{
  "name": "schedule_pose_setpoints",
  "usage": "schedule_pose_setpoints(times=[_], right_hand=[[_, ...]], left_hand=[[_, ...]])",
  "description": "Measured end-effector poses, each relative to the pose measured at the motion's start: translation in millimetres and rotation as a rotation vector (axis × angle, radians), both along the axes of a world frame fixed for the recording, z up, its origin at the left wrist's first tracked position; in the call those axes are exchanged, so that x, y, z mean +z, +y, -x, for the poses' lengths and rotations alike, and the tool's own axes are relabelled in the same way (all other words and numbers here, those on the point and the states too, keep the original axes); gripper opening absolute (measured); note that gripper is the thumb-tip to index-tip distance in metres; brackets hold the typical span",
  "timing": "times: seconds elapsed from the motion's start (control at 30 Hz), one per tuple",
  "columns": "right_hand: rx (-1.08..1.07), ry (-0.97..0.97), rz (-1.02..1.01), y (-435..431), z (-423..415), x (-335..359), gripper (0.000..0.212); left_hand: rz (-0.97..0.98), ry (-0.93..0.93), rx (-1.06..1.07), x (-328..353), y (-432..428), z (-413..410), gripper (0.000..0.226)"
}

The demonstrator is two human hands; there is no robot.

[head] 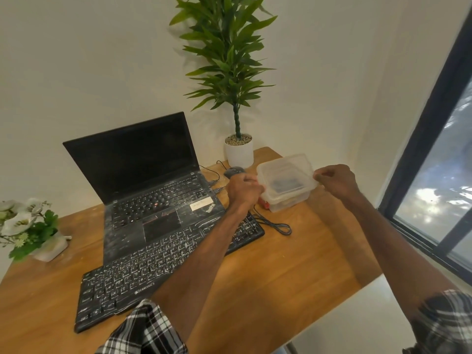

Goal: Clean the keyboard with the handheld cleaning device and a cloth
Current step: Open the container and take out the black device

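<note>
Translucent plastic tub (291, 201) just past the right end of the keyboard (143, 272), lid (283, 169) gripped by left hand (242, 187) keyboard-side, pinched by right hand (337, 181) opposite.

We see a black keyboard (163, 261) streaked with white dust near the front edge of our honey-brown wooden table (293, 264), and a black laptop (143, 180) with the same white smears and one red dot among its keys. By the far right corner stand a milky clear plastic box (286, 185) and a white pot (239, 154). Our sleeves (145, 328) are black-and-white plaid.
</note>
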State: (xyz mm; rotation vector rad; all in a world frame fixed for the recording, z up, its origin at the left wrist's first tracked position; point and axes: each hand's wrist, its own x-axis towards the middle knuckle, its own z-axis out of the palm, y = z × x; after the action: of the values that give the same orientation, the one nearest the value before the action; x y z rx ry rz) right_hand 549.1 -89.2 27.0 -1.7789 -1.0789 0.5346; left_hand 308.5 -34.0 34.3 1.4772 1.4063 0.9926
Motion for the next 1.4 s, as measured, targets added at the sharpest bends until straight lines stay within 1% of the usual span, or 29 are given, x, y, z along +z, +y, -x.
schedule_pose_setpoints(times=[0.03,0.13,0.27,0.37,0.47,0.57,0.6,0.7,0.77,0.8,0.93,1.0,1.03,1.1,1.2,1.3,1.4], right_hand=[[-0.011,0.025,-0.014,-5.9,-2.3,-1.1,0.01],[-0.048,0.069,-0.026,-24.4,-8.3,-7.0,0.034],[-0.067,0.181,-0.021,-46.5,-16.0,-16.0,0.048],[-0.007,0.109,0.004,-60.7,-22.7,-24.2,0.055],[-0.016,0.014,0.087,-68.2,-23.4,-30.2,0.047],[0.012,-0.133,0.155,-69.6,-20.1,-34.7,0.028],[0.025,-0.173,0.184,-69.4,-18.8,-35.7,0.025],[0.086,-0.312,0.299,-65.8,-16.3,-44.2,0.028],[0.139,-0.432,0.355,-61.2,-14.6,-53.6,0.036],[0.148,-0.46,0.358,-60.7,-11.9,-56.3,0.039],[0.143,-0.463,0.3,-62.4,-2.4,-60.9,0.043],[0.124,-0.445,0.239,-61.9,2.9,-59.1,0.049],[0.108,-0.429,0.193,-60.0,6.1,-56.9,0.049],[0.06,-0.407,0.075,-53.9,14.1,-48.7,0.041],[0.041,-0.419,-0.083,-38.4,28.6,-29.3,0.028],[0.108,-0.446,-0.094,-13.3,38.3,-14.0,0.027],[0.17,-0.486,-0.005,12.0,41.7,-4.7,0.033]], left_hand=[[-0.012,-0.006,-0.041,2.1,-4.4,1.7,0.034],[-0.042,0.008,-0.148,4.8,-18.5,4.0,0.037],[-0.132,0.108,-0.261,-2.0,-33.8,3.1,0.032],[-0.164,0.184,-0.355,-14.8,-46.9,-0.4,0.024],[-0.209,0.251,-0.372,-30.6,-60.1,-7.8,0.024],[-0.193,0.3,-0.405,-43.8,-66.5,-17.4,0.025],[-0.19,0.328,-0.424,-47.1,-67.3,-20.1,0.025],[-0.227,0.428,-0.484,-54.3,-68.0,-25.1,0.033],[-0.226,0.471,-0.516,-55.5,-69.2,-25.5,0.04],[-0.233,0.486,-0.525,-56.0,-69.0,-25.1,0.042],[-0.282,0.53,-0.528,-58.1,-68.9,-18.9,0.039],[-0.33,0.535,-0.498,-53.5,-69.4,-15.5,0.034],[-0.375,0.536,-0.464,-50.0,-69.2,-14.1,0.031],[-0.484,0.513,-0.369,-41.8,-67.1,-11.8,0.023],[-0.566,0.507,-0.303,-37.7,-62.0,-8.8,0.018],[-0.547,0.559,-0.322,-41.9,-56.2,-5.2,0.026],[-0.545,0.602,-0.354,-45.4,-52.5,-3.4,0.029]])
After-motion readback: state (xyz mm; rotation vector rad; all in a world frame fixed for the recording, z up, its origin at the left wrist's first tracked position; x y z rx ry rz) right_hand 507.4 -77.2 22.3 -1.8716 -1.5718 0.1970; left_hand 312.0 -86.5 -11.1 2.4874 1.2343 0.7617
